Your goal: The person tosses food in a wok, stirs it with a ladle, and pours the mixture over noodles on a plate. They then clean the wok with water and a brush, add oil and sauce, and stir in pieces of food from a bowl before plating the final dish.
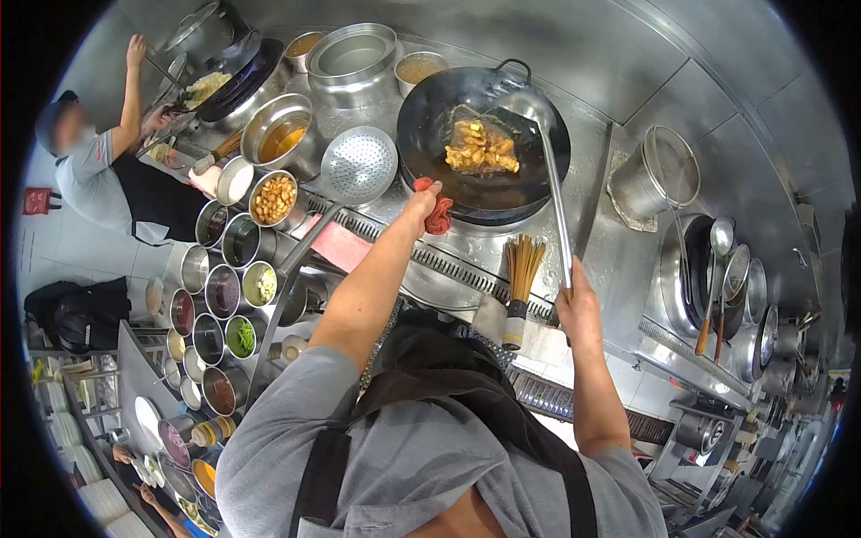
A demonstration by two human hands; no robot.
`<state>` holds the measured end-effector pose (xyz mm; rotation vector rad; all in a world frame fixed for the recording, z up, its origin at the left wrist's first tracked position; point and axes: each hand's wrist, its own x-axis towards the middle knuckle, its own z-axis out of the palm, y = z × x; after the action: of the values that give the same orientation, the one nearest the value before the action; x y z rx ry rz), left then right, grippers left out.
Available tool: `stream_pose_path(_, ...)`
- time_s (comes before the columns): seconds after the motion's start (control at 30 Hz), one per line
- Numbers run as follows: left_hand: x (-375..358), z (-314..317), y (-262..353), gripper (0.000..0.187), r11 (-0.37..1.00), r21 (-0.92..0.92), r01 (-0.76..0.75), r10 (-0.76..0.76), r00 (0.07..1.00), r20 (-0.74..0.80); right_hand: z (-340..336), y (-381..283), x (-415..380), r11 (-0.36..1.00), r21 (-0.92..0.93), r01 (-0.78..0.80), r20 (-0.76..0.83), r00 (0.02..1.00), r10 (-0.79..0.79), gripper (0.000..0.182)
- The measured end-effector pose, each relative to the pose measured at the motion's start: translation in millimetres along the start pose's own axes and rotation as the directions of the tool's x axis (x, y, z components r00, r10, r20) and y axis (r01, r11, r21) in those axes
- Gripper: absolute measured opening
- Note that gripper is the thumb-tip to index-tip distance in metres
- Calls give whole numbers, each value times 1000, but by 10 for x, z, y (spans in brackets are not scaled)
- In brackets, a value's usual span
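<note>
A black wok (430,179) sits on the stove with glossy browned pieces of food (482,148) in its middle. My left hand (420,208) is closed around a folded red cloth (439,218) at the wok's near left rim. Whatever lies inside the cloth is hidden. In my right hand (579,309) is the long metal handle of a ladle (554,193). Its bowl rests inside the wok, at the far right of the food. A bundle of thin bamboo sticks (524,269) stands between my two hands.
A perforated strainer (359,166) lies left of the wok, beside a pot of oil (277,134). Several metal ingredient tins (221,291) stand farther left. At the left, another person (117,161) works at a second wok (247,85). A lidded metal pot (659,170) stands right.
</note>
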<state>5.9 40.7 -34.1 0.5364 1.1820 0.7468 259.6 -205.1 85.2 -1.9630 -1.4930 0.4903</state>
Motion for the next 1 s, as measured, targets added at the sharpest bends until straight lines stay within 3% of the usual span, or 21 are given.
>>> stream_pose_path(0.1, 37, 36, 20, 18, 995, -63, 80, -79, 997, 17, -209, -3, -186, 996, -35, -86, 90, 992, 88, 55)
stream_pose_path(0.17, 78, 20, 34, 13, 995, -92, 43, -38, 998, 47, -309, 132, -378, 983, -186, -9, 133, 990, 34, 60)
stream_pose_path(0.27, 244, -38, -64, 15, 997, -62, 51, -49, 998, 36, -527, -103, -540, 973, -229, -14, 190, 980, 59, 58)
stream_pose_path(0.4, -957, 101, 127, 16, 969, -245, 3, 3, 1000, 26, -955, -504, -807, 958, -287, 20, 299, 952, 69, 54)
stream_pose_path(0.47, -1170, -46, 35, 17, 950, -296, 97, -96, 995, 18, -1005, -608, -822, 958, -287, -21, 375, 918, 132, 50)
stream_pose_path(0.5, -1079, -153, 63, 12, 928, -341, 149, -102, 983, 152, -936, -681, -739, 958, -283, -38, 390, 908, 151, 56)
stream_pose_path(0.57, -746, -104, 103, 4, 954, -261, 151, -114, 982, 151, -630, -518, -517, 969, -247, 28, 359, 931, 65, 54)
stream_pose_path(0.63, -502, -79, 75, 10, 976, -200, 84, -59, 990, 130, -269, -425, -249, 976, -210, 48, 318, 948, 22, 52)
stream_pose_path(0.7, -414, -116, 6, 16, 978, -133, 159, -141, 981, 131, 187, -253, -72, 947, -304, 104, 221, 975, -36, 51)
stream_pose_path(0.77, -526, -351, -284, 15, 980, -164, 114, -81, 977, 196, 466, -294, -105, 945, -322, 65, 167, 986, -11, 53)
stream_pose_path(0.8, -657, -500, -555, 14, 971, -228, 64, -13, 976, 216, 496, -302, -62, 939, -341, 50, 104, 995, -15, 54)
stream_pose_path(0.87, -1235, -662, -785, 13, 974, -207, 90, -73, 994, 85, 272, -432, -234, 951, -307, 42, 88, 996, -16, 54)
stream_pose_path(0.9, -1636, -519, -541, 17, 987, -161, 10, -17, 999, -39, 116, -520, -404, 957, -286, 41, 111, 994, -10, 55)
stream_pose_path(0.97, -1616, -576, -333, 15, 947, -300, 110, -76, 989, 123, -216, -644, -648, 979, -202, 22, 160, 987, 11, 53)
stream_pose_path(1.0, -1643, -346, -1, 4, 937, -337, 96, -90, 995, 35, -357, -666, -732, 977, -213, -16, 212, 975, 63, 52)
